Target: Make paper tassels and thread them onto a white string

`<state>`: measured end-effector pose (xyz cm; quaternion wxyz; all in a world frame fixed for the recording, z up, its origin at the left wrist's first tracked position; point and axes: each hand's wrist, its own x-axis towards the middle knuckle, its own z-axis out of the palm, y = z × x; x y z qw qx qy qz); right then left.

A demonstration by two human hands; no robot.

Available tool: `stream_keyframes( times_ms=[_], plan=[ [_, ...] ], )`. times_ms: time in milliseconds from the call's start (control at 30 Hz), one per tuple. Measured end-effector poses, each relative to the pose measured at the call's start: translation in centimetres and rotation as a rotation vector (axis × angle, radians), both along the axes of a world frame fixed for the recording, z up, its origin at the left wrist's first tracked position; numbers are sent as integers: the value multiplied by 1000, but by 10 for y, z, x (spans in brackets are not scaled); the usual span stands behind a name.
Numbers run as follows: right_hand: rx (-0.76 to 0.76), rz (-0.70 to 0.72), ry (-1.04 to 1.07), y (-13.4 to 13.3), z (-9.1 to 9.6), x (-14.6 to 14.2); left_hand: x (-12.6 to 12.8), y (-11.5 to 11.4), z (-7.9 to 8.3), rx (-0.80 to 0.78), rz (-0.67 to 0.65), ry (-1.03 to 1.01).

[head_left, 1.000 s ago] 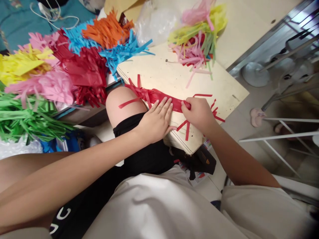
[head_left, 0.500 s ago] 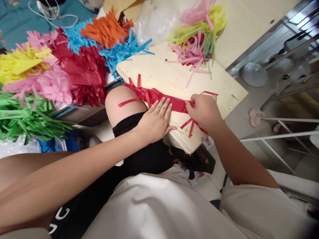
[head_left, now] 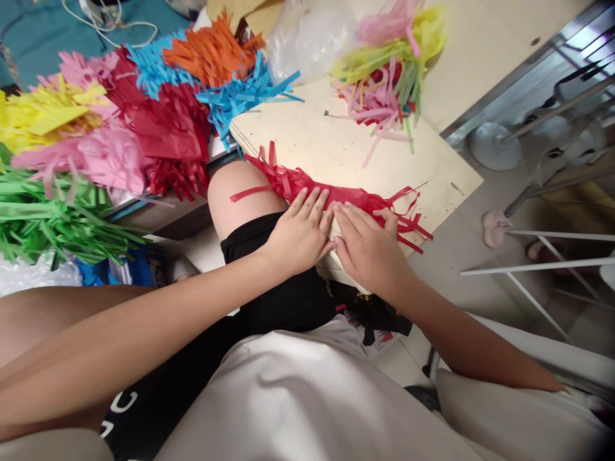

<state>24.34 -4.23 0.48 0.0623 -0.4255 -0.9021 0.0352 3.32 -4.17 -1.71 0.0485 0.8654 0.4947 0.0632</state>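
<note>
A strip of red fringed tissue paper (head_left: 350,196) lies across the cream board (head_left: 307,128), its cut strands spread at both ends. Some strands at its left end hang over my bare knee. My left hand (head_left: 302,224) rests flat on the near edge of the paper, fingers stretched out. Beside it, my right hand (head_left: 368,240) lies with extended fingers on the paper's middle and right part. The two hands almost meet at their thumbs and index fingers. Both palms are hidden from above.
At the left are piles of fringed paper: green (head_left: 62,214), yellow (head_left: 52,118), pink (head_left: 106,153), red (head_left: 168,128), blue (head_left: 240,93) and orange (head_left: 214,51). Mixed fringes (head_left: 384,77) lie at the board's far side near a clear plastic bag (head_left: 307,41). Metal frames (head_left: 542,256) stand right.
My right hand has let go of the paper's right end and moved left, flattening beside my left hand. The right-end strands now spread out. My left hand stays in place.
</note>
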Motion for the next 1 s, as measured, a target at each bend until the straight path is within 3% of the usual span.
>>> stream_keyframes(
  times_ms=[167, 467, 767, 900, 1000],
  plan=[
    [-42, -56, -24, 7, -16, 9, -23, 9, 4, 18, -3, -88],
    [4, -118, 64, 7, -15, 16, -64, 21, 11, -56, -83, -92],
    [49, -209, 91, 12, -10, 32, -48, 22, 25, -10, -102, -132],
    [12, -160, 135, 18, -11, 38, -37, 21, 17, 25, -149, -117],
    [-9, -213, 183, 42, -15, 66, -36, 21, 10, 35, -143, -125]
  ],
)
